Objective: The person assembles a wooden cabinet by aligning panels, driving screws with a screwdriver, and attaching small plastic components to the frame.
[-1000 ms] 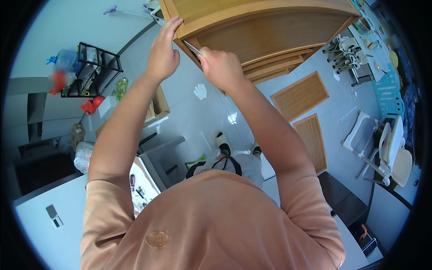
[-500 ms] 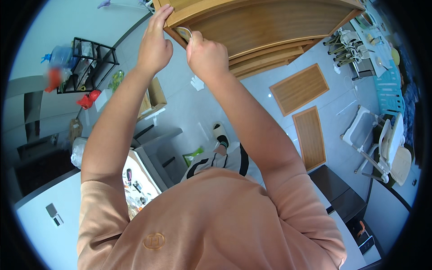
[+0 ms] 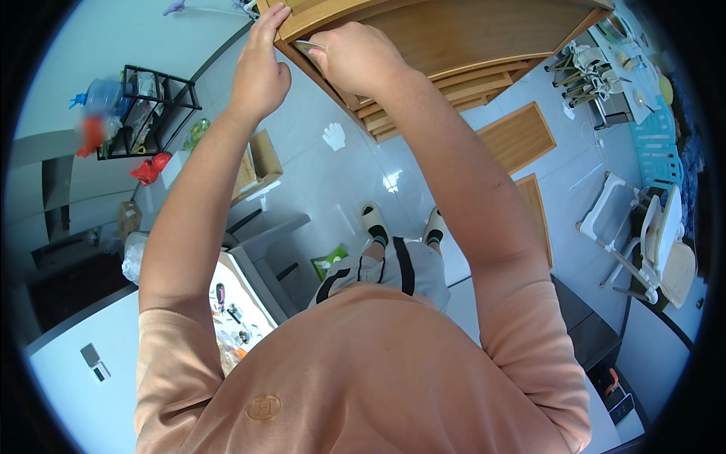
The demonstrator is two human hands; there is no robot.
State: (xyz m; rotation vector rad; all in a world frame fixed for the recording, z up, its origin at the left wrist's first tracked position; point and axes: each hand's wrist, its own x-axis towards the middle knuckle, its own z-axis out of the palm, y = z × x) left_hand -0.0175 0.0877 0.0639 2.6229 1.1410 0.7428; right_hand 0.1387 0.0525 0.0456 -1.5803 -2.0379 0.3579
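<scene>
1. the left hand (image 3: 262, 72) is unclenched, its fingers stretched out against the left corner of the wooden cabinet (image 3: 469, 47).
2. the right hand (image 3: 363, 62) is curled, pinching a thin pale strip (image 3: 305, 44) between thumb and fingers; the hand hides much of the strip, so its full shape cannot be told.
3. the strip is at the cabinet's left end, near the left hand; whether it touches the wood is unclear.
4. on the floor (image 3: 306, 189) below, a white glove (image 3: 334, 136) lies spread out.
5. two framed wooden panels (image 3: 522, 136) lie to the right, partly covered by the right forearm.
6. an open cardboard box (image 3: 265, 157) stands beside the left forearm.
7. at lower left, a white worktop (image 3: 247, 284) carries small tools (image 3: 234, 312).
</scene>
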